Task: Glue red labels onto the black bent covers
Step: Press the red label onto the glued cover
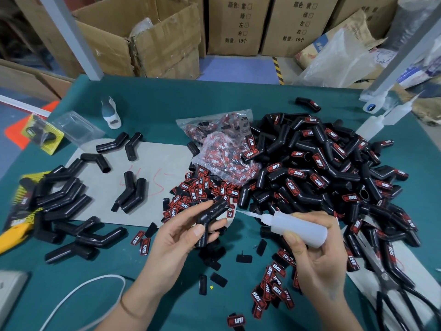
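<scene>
Two hands work low over a green-covered desk (152, 99): the left hand (181, 237) grips a black bent cover (210, 218), the right hand (317, 254) squeezes round a translucent glue bottle (298, 226) whose nozzle points at the cover. Red labels (191, 189) lie scattered beneath; labelled covers (334, 168) heap at right, bare covers (66, 201) at left. Cardboard boxes (241, 25) line the room behind the desk.

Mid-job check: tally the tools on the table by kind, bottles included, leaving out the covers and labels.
Translucent squeeze bottles: 3, one in the right hand, two at the far right edge
White bottle: 1
Scissors: 1
Yellow knife: 1
Total: 6
</scene>
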### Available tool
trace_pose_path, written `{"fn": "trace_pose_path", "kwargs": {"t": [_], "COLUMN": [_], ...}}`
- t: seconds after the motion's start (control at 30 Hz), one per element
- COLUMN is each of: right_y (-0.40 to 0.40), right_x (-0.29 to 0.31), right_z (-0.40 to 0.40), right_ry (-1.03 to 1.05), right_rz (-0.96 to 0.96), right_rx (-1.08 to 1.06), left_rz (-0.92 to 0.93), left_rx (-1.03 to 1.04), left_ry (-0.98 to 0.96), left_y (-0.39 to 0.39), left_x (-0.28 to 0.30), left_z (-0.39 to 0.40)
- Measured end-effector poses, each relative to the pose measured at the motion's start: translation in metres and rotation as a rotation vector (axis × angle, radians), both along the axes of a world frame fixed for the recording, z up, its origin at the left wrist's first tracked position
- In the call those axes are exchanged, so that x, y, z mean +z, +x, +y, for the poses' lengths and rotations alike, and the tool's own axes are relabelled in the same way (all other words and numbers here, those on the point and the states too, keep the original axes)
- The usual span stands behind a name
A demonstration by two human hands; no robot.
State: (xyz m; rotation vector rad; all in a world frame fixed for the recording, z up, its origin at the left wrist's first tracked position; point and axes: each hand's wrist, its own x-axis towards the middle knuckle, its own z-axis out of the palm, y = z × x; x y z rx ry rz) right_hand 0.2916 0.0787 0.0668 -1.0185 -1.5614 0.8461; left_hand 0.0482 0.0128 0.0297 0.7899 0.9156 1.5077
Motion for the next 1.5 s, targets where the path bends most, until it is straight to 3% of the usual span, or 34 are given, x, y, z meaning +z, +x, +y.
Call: {"fn": "trace_pose_path", "kwargs": {"t": [1.5], "right_y": [-0.0063], "right_x": [0.0037], "right_z": [-0.0024], "right_ry": [0.008], "right_rz": [0.002], "right_rx": [0.082], "left_rz": [-0.006], "left_rx": [0.001], "left_ry": [-0.045], "left_y": [0.003], "left_x": [0.0078], "left_z": [0.0009]}}
